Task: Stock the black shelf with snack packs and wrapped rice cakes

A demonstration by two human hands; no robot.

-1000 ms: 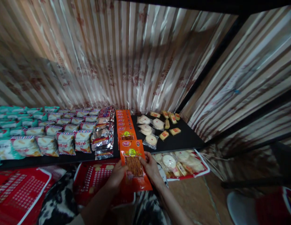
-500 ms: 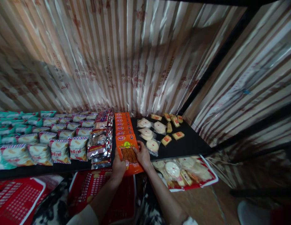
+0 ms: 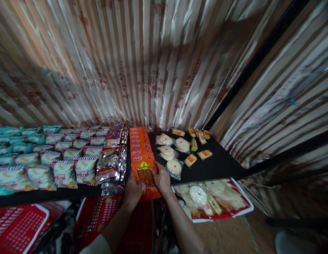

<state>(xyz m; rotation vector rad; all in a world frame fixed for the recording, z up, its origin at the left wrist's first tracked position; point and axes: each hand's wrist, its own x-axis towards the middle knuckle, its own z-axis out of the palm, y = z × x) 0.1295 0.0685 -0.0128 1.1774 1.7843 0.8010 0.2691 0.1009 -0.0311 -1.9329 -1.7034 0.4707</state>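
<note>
An orange snack packet (image 3: 146,173) with a clear window showing brown strips lies at the near end of a row of overlapping orange packets (image 3: 139,141). My left hand (image 3: 133,190) grips its lower left edge, thumb on top. My right hand (image 3: 162,178) holds its right edge, the thumb lying over the window. Left of the row stand silver-and-maroon packets (image 3: 111,158). To the right, round white crackers (image 3: 174,167) in clear wrappers lie close to my right hand. Small yellow packs (image 3: 190,160) are scattered beyond them.
The black shelf (image 3: 211,165) runs along a striped plastic sheet (image 3: 153,70). White-and-blue snack bags (image 3: 65,173) and green bags (image 3: 21,148) fill its left part. Below are red baskets (image 3: 23,225) and a red-and-white container (image 3: 248,206) of wrapped crackers. A dark pole (image 3: 232,95) slants at the right.
The view has shifted slightly. The front orange packet sits a little lower against the row, and one more packet top shows behind it. Both hands keep their hold.
</note>
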